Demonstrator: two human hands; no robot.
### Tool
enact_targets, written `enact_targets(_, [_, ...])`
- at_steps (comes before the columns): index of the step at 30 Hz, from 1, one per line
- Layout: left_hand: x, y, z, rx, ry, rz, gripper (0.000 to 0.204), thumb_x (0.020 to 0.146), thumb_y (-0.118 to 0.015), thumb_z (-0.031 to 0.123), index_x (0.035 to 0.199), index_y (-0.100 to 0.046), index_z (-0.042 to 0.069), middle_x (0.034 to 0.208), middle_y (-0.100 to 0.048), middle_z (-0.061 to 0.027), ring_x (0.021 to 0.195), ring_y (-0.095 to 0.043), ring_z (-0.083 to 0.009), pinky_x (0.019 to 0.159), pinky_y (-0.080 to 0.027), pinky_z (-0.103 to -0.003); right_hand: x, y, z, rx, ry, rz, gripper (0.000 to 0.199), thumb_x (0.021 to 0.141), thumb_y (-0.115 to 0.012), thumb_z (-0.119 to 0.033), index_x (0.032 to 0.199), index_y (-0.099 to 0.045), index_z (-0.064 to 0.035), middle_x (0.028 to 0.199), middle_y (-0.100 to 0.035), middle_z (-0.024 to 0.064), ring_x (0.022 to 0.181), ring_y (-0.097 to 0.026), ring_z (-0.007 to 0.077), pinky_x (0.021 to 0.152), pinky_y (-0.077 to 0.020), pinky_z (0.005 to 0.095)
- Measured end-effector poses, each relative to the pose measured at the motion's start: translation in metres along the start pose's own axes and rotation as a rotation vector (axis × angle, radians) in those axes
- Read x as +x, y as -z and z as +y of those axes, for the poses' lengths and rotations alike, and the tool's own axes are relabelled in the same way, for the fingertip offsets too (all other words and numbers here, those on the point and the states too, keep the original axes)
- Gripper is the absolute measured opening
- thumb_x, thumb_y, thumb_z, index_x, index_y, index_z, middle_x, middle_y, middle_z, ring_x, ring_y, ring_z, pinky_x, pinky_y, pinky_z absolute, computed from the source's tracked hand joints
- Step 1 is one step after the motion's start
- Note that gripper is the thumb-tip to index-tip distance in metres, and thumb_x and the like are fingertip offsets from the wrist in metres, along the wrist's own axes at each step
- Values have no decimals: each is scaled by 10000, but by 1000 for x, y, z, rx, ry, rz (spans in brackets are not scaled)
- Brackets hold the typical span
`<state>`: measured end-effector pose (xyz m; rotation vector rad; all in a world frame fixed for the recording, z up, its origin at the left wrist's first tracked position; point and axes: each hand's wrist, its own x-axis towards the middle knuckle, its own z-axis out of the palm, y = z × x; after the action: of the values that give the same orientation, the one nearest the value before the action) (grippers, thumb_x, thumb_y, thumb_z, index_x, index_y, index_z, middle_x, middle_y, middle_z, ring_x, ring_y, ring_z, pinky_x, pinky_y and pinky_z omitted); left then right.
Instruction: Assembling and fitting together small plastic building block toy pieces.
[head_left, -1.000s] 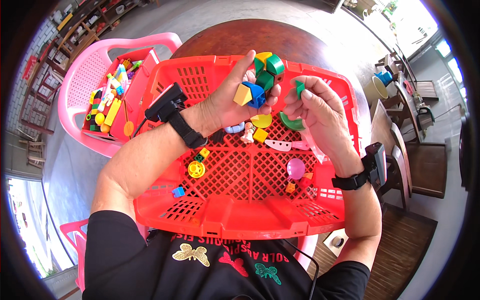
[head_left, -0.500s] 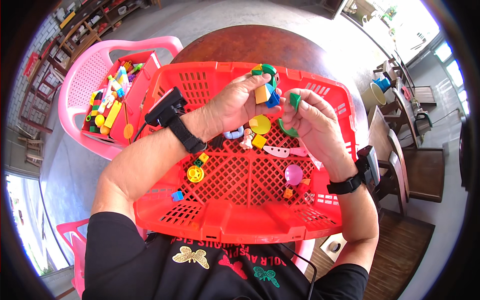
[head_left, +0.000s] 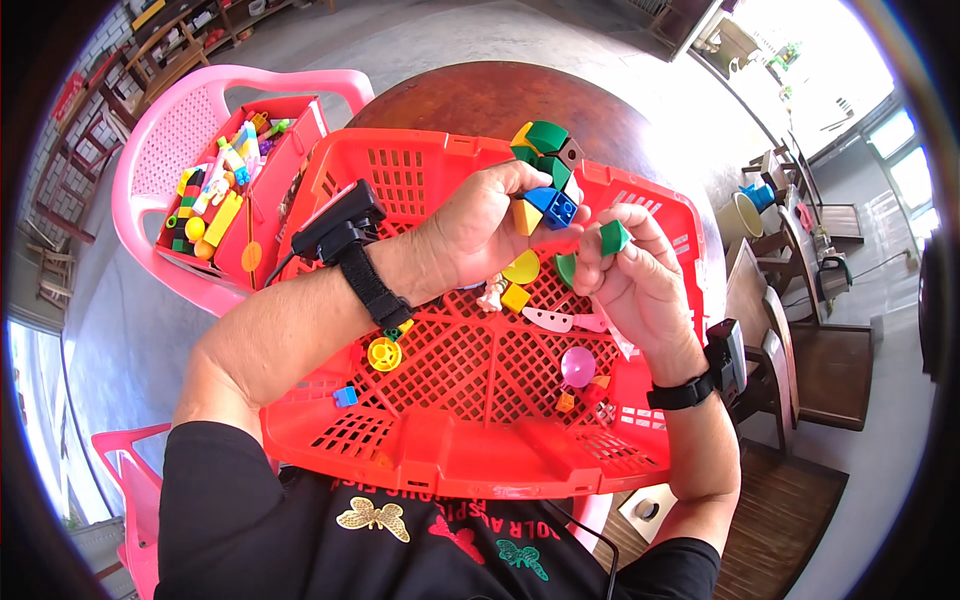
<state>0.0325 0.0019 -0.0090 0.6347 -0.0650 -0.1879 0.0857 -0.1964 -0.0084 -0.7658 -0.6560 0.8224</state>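
Note:
My left hand is closed on a joined cluster of toy building blocks, with green, blue, yellow and dark brown pieces. The blue block's open underside faces me. Close by on the right, my right hand pinches one small green block between thumb and fingers. The two hands are a short gap apart above the red basket. Below them in the basket lie a yellow disc, a yellow block, a small doll and a toy knife with a pink handle.
A yellow toy wheel, a blue block and a purple round piece also lie in the basket. It rests partly on a round brown table. A red box of toys stands on a pink chair at left.
My left hand has turned the block cluster, so the blue block's underside now shows. My right hand has come slightly lower with the green block, which is tilted differently.

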Motion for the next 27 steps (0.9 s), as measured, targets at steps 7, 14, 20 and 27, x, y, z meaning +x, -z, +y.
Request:
enact_targets(7, [1, -2, -5, -25, 19, 48, 275, 915, -449, 148, 1146, -515, 14, 1049, -626, -110, 988, -611, -230, 880, -506, -399, -1, -16, -6, 50, -100, 91, 267, 925, -489, -85, 1187, -451, -51, 1036, -621, 181, 800, -660, 215, 727, -529, 302])
enact_targets(14, [3, -1, -2, 61, -66, -20, 291, 903, -494, 133, 1173, -516, 28, 1108, -619, -114, 994, -613, -224, 826, -507, -355, -3, -9, -4, -108, -15, 160, 162, 892, -520, -36, 1054, -519, -39, 961, -632, 104, 768, -625, 142, 716, -511, 265])
enact_targets(20, [2, -3, -2, 166, -148, -29, 296, 896, -526, 110, 1187, -523, 55, 1104, -621, -102, 1012, -611, -231, 837, -503, -365, 2, -16, -4, -237, 14, 219, 158, 838, -613, -25, 988, -562, -29, 889, -628, 44, 752, -600, 98, 716, -498, 245])
enact_targets(27, [5, 0, -3, 152, -160, -34, 269, 886, -540, 78, 1155, -537, 66, 1068, -613, -70, 972, -610, -187, 818, -500, -354, 0, -11, -2, -266, 23, 235, 113, 840, -625, -48, 939, -572, -42, 846, -620, 27, 723, -588, 91, 692, -490, 243])
